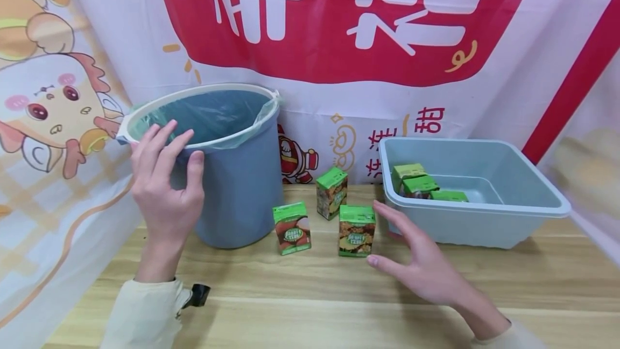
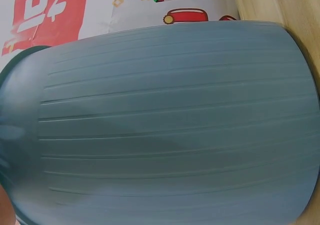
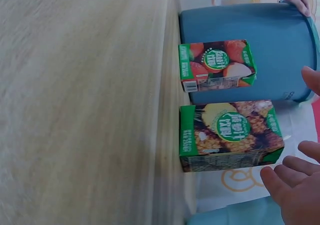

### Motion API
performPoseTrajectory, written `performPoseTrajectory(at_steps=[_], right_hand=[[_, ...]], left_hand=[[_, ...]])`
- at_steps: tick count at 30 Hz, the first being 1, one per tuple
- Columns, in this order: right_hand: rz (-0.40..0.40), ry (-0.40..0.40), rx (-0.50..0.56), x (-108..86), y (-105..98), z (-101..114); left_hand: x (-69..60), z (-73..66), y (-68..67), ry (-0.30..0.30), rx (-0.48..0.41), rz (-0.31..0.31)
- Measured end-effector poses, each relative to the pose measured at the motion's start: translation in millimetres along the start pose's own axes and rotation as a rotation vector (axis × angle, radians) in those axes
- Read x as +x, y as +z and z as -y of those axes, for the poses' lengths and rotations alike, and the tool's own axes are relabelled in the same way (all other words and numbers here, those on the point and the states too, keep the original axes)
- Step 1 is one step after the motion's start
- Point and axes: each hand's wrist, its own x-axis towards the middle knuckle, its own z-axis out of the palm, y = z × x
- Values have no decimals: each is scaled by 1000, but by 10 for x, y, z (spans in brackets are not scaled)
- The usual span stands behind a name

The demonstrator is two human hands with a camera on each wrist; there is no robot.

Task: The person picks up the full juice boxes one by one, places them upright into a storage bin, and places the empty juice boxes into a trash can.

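Note:
My left hand (image 1: 169, 193) rests with its fingers on the near rim of a blue bin (image 1: 237, 187) lined with a clear greenish bag. The right hand (image 1: 426, 263) is spread just right of a pineapple-picture juice box (image 1: 356, 233), thumb low and fingers near its top; the right wrist view shows a gap between fingertips and box (image 3: 232, 135). To the left stands a red-fruit juice box (image 1: 293, 230), and behind, another green-topped box (image 1: 332, 194). All three are upright on the table. The left wrist view mostly shows the bin's side (image 2: 170, 120).
A light blue rectangular tub (image 1: 474, 225) stands at the right, with several green-topped boxes (image 1: 419, 185) in its left part. Behind everything hangs a white and red printed cloth (image 1: 310, 58). A patterned cloth (image 1: 43, 176) covers the left side. The table (image 1: 290, 311) is wooden.

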Motion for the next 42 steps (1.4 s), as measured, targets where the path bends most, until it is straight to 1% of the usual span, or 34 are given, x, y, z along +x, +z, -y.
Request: performPoseTrajectory(at_steps=[3, 7, 14, 18, 24, 29, 32, 38, 42], right_hand=[[26, 14, 17, 11, 16, -41], [43, 0, 28, 29, 33, -90], [-26, -11, -28, 35, 57, -116], [-34, -6, -76, 54, 97, -119], [-85, 9, -130, 121, 127, -108], [-124, -12, -157, 181, 120, -55], [-132, -11, -152, 210, 120, -3], [-133, 34, -108, 258, 131, 58], [-117, 58, -128, 293, 137, 88]], left_hand=[[2, 13, -6, 4, -1, -4], [6, 19, -7, 11, -8, -16], [6, -12, -4, 0, -28, -23], [7, -20, -11, -3, -23, -31], [14, -46, 9, 0, -33, -51], [5, -30, 17, 1, -24, -45], [1, -22, 21, -2, -26, -46], [2, -16, 19, 2, -20, -38], [-6, 2, 18, 8, -14, -35]])
